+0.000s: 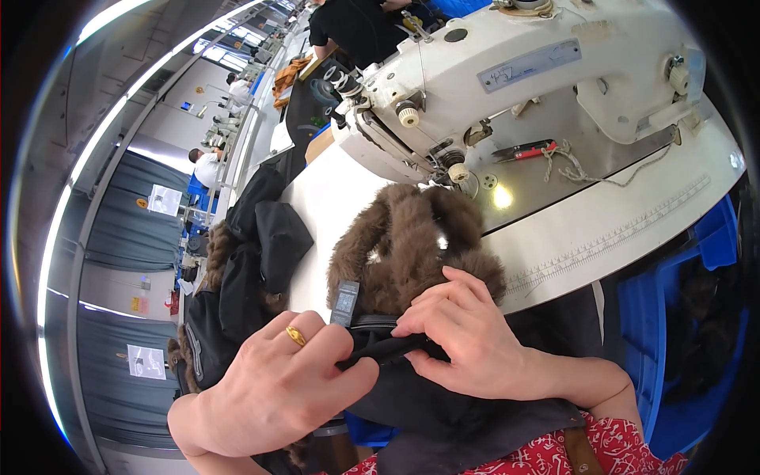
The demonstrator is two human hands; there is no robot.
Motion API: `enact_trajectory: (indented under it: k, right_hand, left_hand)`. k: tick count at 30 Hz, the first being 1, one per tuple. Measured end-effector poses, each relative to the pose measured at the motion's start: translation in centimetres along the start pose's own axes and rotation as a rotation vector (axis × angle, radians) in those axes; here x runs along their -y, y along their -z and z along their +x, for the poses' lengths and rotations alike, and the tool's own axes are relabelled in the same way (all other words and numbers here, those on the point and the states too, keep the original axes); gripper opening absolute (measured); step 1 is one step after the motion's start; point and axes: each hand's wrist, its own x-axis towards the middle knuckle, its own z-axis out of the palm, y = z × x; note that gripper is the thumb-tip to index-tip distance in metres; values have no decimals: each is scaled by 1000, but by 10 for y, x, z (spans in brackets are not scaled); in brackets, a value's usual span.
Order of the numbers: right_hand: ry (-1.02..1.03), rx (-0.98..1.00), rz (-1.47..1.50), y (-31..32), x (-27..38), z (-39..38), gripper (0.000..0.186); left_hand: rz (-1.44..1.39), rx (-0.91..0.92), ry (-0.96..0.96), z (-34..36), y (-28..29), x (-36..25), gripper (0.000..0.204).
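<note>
A black garment (467,412) lies across my lap at the table's front edge, with brown fur trim (412,253) heaped on the white tabletop above it and a small grey tag (344,303) at the fur's left. My left hand (289,380), wearing a gold ring, is closed on a folded edge of the black fabric beside a grey zipper-like strip (372,321). My right hand (467,340) pinches that same edge just to the right, fingers bent over it, thumb underneath. The fingertips of my left hand are partly hidden in the fold.
A white sewing machine (522,59) stands behind the fur, with red-handled snips (522,151) and string on its bed. More black garments (257,245) are piled at left. A blue bin (673,348) is at right. A person in black (356,28) and others in white work beyond.
</note>
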Motion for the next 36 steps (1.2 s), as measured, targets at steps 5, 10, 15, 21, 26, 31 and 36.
enact_trajectory:
  k: [5,10,15,21,26,31,36]
  right_hand:
    - [25,9,-2,0,0,-1,27]
    - [16,13,-24,3,-4,-3,25]
    - [-13,48,-14,10,-7,-7,23]
    - [-4,128,-24,13,-3,-8,24]
    - [44,113,191,25,-7,7,25]
    - [72,208,314,16,-6,14,21]
    - [39,133,366,10,-7,19,17]
  left_hand:
    - [203,128,58,8,7,-25,25]
    - [395,132,98,10,11,-26,18]
    - [127,-76,92,7,5,-16,29]
    - [71,45,50,0,7,-19,20]
    - [-57,-33,-3,4,2,-8,15]
    - [-99,-45,21,5,5,-4,15]
    - [-229,-74,67,5,4,6,23]
